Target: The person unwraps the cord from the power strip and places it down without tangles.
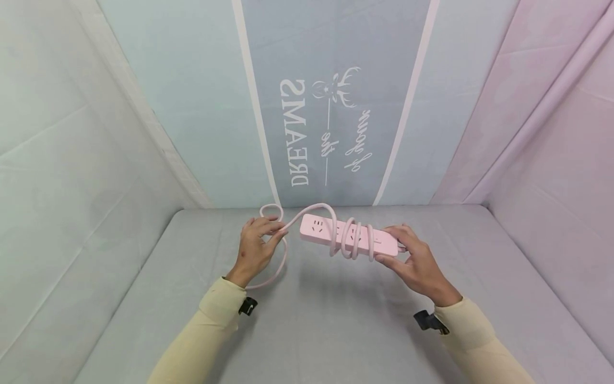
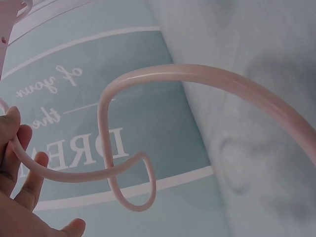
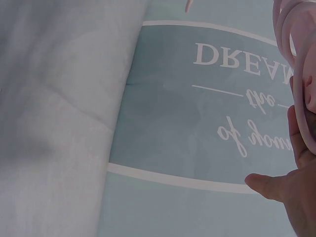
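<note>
A pink power strip is held up at a slant by my right hand, which grips its right end between thumb and fingers. Several turns of its pink cord wrap around the strip's body. From the strip's left part the cord arches over to my left hand, which pinches it between thumb and fingers. In the left wrist view, the cord beyond the left hand makes a small loop and a wide bend. The right wrist view shows part of the strip and its cord at the right edge.
Grey cloth covers the surface below the hands. A pale blue-grey fabric wall with mirrored white lettering rises behind it. Light fabric walls stand on both sides. Dark wrist mounts sit at the sleeve cuffs.
</note>
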